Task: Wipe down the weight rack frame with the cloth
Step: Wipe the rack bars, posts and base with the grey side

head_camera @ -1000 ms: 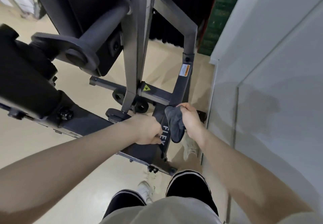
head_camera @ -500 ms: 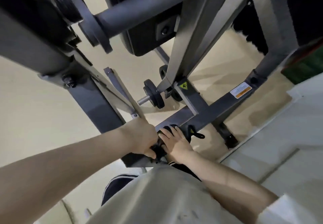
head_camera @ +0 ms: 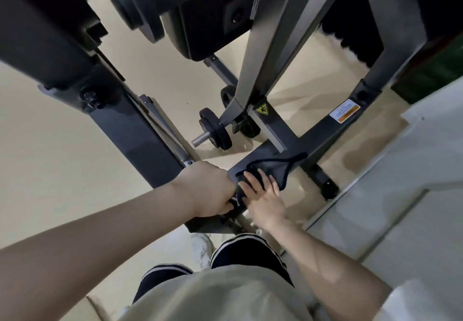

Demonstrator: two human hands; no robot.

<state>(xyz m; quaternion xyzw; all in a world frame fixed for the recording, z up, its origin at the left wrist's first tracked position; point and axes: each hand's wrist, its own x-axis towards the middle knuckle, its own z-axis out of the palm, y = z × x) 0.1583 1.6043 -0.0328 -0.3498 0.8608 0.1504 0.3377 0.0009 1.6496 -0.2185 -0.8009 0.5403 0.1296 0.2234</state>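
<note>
The dark grey weight rack frame (head_camera: 323, 130) fills the head view, with a low bar running from near me toward the upper right. A dark cloth (head_camera: 275, 168) lies spread on that bar. My right hand (head_camera: 265, 195) presses the cloth's near end with straight, spread fingers. To its left, my left hand (head_camera: 208, 190) grips the near end of the same bar, fingers curled round its edge.
Small black weight plates (head_camera: 215, 130) sit on a peg just beyond the bar. A large plate and padded parts hang overhead at top left. A white wall (head_camera: 400, 195) runs close on the right. Beige floor (head_camera: 50, 158) lies on the left; my shoes stand below the bar.
The cloth was bunched in my right hand a second ago; now it lies spread on the bar under my flat right hand. My view has tilted and moved closer. The left hand keeps its grip.
</note>
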